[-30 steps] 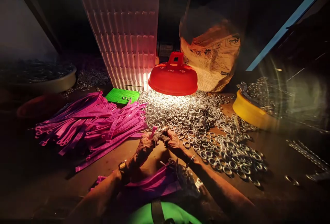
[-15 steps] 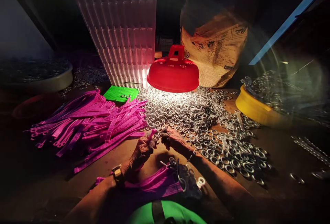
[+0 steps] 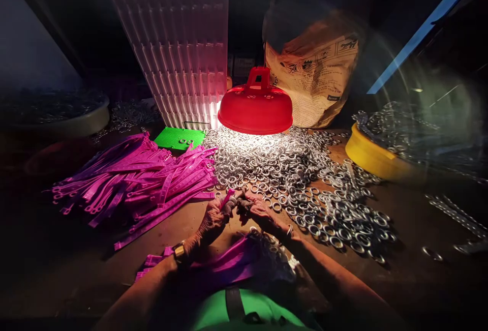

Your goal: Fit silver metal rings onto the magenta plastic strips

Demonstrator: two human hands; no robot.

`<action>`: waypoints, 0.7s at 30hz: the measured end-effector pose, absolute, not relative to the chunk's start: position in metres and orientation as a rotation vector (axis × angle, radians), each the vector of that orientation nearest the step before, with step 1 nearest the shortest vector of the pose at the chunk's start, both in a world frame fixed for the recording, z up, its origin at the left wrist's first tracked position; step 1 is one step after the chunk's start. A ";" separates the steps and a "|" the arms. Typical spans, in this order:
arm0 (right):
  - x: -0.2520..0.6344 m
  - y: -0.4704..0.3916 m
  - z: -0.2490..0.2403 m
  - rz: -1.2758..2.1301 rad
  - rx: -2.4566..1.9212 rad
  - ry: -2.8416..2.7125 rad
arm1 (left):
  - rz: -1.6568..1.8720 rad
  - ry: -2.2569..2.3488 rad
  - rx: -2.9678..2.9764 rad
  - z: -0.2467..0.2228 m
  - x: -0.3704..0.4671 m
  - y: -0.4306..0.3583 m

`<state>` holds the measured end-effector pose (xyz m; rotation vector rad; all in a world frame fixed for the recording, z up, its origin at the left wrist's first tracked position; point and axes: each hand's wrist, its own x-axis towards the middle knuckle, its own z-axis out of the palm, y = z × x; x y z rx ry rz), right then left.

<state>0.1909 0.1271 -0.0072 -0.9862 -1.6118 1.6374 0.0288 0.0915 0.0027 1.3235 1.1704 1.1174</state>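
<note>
My left hand [image 3: 215, 217] is closed on a pink strap [image 3: 227, 198], whose end sticks up past the fingers. Close beside it, fingertips nearly touching, my right hand [image 3: 258, 211] is closed in a pinch; what it holds is too small and dark to make out. Beyond the hands spreads a big heap of metal rings [image 3: 274, 166]. Many pink straps lie in a pile [image 3: 152, 173] to the left. Nearer my body, under my wrists, are more pink straps [image 3: 232, 265] beside a small cluster of rings [image 3: 280, 260], partly in shadow.
A red lamp [image 3: 255, 110] hangs low over the rings. Behind it stand a printed paper bag [image 3: 316, 77] and a ribbed translucent panel [image 3: 183, 51]. A green perforated tray [image 3: 179, 138] holds a few rings. A yellow tub [image 3: 369, 155] of metal parts sits right, a pale tub [image 3: 87, 120] left.
My two hands have come closer together, and my forearms have moved slightly inward over the near straps and rings. The whole view has shifted a little.
</note>
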 end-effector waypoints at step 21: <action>0.176 0.125 -0.010 1.307 -1.061 -1.782 | 1.098 1.362 1.004 -0.019 0.039 0.094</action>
